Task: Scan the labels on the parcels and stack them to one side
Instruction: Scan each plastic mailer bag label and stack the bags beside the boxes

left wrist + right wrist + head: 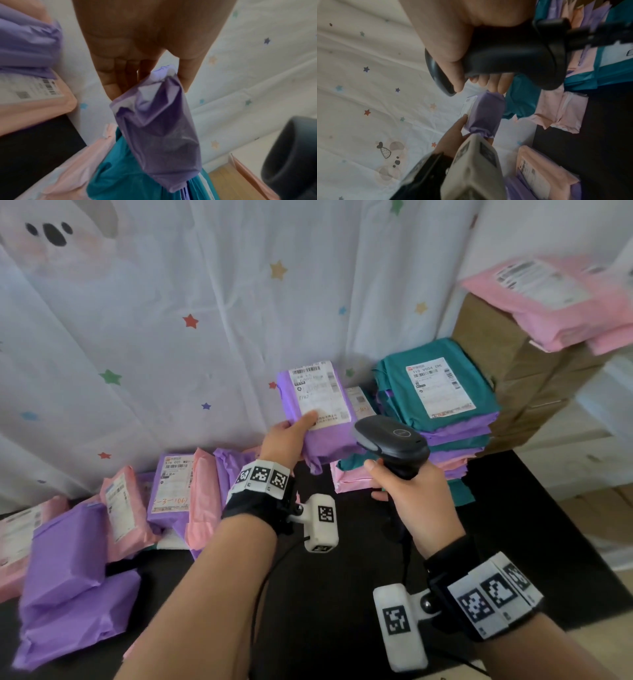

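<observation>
Nearest, the right hand [407, 484] wraps its fingers round the handle of a black, smooth plastic scanner [394, 441]; the rounded head sits just beside the held parcel's lower right corner. A dark cable [406, 546] hangs from the handle over the black table [325, 611].

The left hand [284, 440] holds a purple parcel [318, 409] above the table, thumb pressed on its white paper label [318, 393], fingers underneath. The parcel is a soft, crinkled plastic mailer, roughly rectangular, with bunched ends.

At left, loose parcels [102, 529] in pink and purple film lie and lean on one another against the curtain.

Farther right, a stack [442, 419] of flat teal, purple and pink mailers stands on the table, a labelled teal one on top. Beside it are brown cartons [507, 361] carrying pink mailers [565, 302]. Behind everything hangs a white, creased curtain [205, 302] printed with stars.
</observation>
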Demonstrator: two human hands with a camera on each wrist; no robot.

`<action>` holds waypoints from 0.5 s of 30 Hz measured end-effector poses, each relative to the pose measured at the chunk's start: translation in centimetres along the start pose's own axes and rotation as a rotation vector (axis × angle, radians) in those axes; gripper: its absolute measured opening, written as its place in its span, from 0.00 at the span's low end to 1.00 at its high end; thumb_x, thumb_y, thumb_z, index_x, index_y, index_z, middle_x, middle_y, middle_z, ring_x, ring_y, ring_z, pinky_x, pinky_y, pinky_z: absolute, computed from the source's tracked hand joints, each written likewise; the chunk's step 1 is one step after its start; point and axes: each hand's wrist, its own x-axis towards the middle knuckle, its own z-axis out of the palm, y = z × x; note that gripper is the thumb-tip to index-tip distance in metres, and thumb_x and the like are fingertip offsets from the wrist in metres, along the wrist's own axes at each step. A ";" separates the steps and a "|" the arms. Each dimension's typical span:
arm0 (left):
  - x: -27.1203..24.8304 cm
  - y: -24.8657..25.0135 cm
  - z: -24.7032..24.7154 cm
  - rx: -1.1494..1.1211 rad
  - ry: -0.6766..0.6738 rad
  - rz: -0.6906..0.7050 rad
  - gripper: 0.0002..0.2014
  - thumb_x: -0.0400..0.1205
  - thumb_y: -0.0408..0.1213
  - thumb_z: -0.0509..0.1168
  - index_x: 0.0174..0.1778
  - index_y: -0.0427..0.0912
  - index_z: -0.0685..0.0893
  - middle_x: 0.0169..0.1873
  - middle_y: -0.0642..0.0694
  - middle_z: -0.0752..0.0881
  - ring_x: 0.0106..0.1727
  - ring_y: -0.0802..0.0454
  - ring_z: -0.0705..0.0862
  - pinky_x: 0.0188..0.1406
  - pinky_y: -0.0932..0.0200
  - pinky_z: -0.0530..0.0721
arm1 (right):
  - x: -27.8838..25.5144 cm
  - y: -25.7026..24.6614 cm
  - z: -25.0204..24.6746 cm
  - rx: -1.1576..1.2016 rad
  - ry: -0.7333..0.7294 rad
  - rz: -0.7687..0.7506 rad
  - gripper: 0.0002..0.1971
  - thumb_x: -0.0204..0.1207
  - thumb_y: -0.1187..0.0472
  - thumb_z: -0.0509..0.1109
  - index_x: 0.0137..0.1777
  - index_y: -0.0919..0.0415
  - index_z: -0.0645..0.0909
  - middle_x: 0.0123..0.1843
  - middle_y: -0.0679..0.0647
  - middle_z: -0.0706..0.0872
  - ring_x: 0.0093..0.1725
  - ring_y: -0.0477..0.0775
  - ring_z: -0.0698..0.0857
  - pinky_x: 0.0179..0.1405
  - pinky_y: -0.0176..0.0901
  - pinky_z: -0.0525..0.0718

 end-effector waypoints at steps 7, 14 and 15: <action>4.1 1.7 6.1 0.224 -0.011 -0.070 0.29 0.84 0.56 0.58 0.61 0.29 0.81 0.58 0.30 0.85 0.58 0.35 0.85 0.63 0.47 0.81 | 1.3 1.0 -3.9 -0.048 0.087 0.046 0.13 0.74 0.59 0.80 0.58 0.56 0.88 0.46 0.52 0.92 0.46 0.49 0.92 0.43 0.41 0.90; 5.1 2.0 10.7 0.170 -0.084 -0.070 0.27 0.87 0.54 0.52 0.66 0.34 0.78 0.60 0.35 0.84 0.60 0.39 0.83 0.64 0.52 0.77 | 3.0 1.4 -6.4 -0.089 0.117 0.075 0.12 0.72 0.55 0.81 0.54 0.50 0.86 0.49 0.53 0.92 0.48 0.48 0.92 0.52 0.53 0.90; 5.4 2.3 11.1 0.183 -0.082 -0.074 0.27 0.86 0.54 0.52 0.68 0.34 0.78 0.60 0.36 0.84 0.60 0.39 0.83 0.64 0.53 0.77 | 3.2 1.5 -6.7 -0.100 0.111 0.083 0.11 0.72 0.55 0.81 0.53 0.48 0.85 0.49 0.53 0.92 0.47 0.47 0.92 0.51 0.51 0.90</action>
